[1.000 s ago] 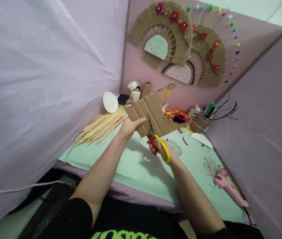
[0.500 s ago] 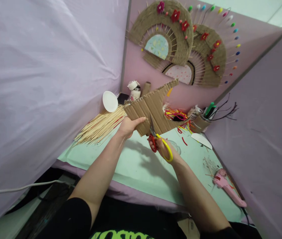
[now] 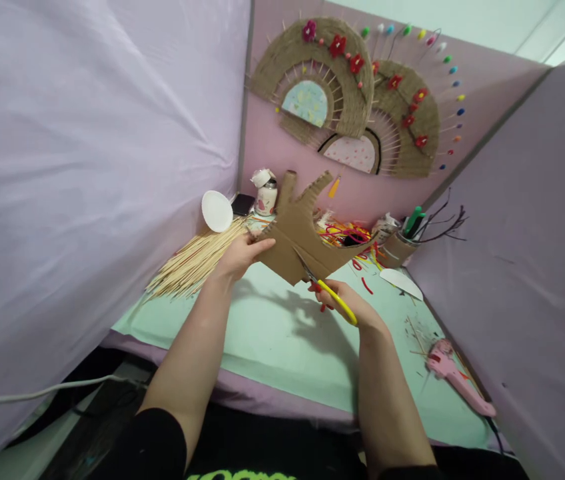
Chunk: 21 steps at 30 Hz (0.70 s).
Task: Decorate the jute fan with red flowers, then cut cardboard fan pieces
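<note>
A brown piece of cardboard [image 3: 295,233] with a curved cut-out on its right side is held up above the table. Its left edge is gripped by my left hand [image 3: 242,253], thumb on top. My right hand [image 3: 340,298] is closed around the handles of scissors [image 3: 335,300], one yellow and one red. The metal blades lie at the lower middle of the cardboard, pointing up and left. Whether the lower blade is under the cardboard is hard to tell.
Thin wooden sticks [image 3: 187,260] lie at the left beside a white bowl [image 3: 217,211]. A pink glue gun [image 3: 457,377] rests at the right. A pen holder [image 3: 396,248] and red and yellow strips stand at the back.
The cardboard has tilted, and its face now looks smoother and its outline differs. My left hand has shifted slightly left, my right hand and the scissors slightly right. The view has shifted a little.
</note>
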Each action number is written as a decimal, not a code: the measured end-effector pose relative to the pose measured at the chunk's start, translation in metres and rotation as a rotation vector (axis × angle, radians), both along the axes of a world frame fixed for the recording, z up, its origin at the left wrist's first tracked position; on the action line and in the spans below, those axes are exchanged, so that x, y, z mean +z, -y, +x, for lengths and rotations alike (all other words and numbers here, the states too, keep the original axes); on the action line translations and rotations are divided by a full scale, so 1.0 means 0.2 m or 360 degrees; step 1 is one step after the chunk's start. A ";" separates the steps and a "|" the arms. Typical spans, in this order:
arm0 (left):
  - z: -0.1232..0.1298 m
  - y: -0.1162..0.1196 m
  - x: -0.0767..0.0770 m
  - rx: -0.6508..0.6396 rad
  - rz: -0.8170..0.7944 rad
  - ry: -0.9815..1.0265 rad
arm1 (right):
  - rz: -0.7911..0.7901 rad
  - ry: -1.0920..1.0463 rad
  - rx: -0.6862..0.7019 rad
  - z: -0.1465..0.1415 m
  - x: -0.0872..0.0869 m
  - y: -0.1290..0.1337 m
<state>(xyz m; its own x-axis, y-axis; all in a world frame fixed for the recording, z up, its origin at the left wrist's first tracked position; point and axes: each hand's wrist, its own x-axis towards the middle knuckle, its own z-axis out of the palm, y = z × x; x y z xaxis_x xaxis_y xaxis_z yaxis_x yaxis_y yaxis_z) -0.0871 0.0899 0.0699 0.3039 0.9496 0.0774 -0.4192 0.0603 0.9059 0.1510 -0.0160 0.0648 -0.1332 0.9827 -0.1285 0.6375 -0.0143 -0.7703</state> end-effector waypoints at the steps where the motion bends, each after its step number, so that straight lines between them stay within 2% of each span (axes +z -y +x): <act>1: -0.02 -0.01 0.00 -0.0035 0.0001 -0.0090 | -0.0027 -0.0041 -0.0008 0.02 0.01 0.01; 3: -0.03 -0.03 -0.01 0.0044 -0.0035 -0.0127 | -0.0045 -0.0067 0.0009 0.07 0.02 0.02; 4: -0.03 -0.05 -0.01 0.0156 -0.0066 -0.0058 | -0.0029 -0.0066 0.0013 0.10 0.02 0.03; 7: -0.02 -0.08 -0.02 0.0543 -0.0190 0.0356 | 0.0028 -0.0076 -0.0017 0.16 -0.01 0.06; 9: 0.00 -0.08 -0.01 0.0627 -0.0263 0.0588 | 0.0046 -0.0104 -0.0066 0.16 -0.03 0.06; 11: 0.02 -0.07 -0.01 0.0546 -0.0309 0.0690 | 0.0039 -0.0133 -0.0128 0.11 -0.05 0.05; 15: 0.11 -0.02 -0.01 0.0327 -0.0278 0.0765 | 0.0011 -0.0170 -0.0243 -0.08 -0.06 0.03; 18: 0.18 0.03 -0.01 0.0292 -0.0222 0.0853 | 0.0015 -0.0273 -0.0266 -0.21 -0.09 0.02; 21: 0.22 0.06 -0.03 0.0295 -0.0217 0.0887 | 0.0070 -0.0324 -0.0292 -0.26 -0.15 0.01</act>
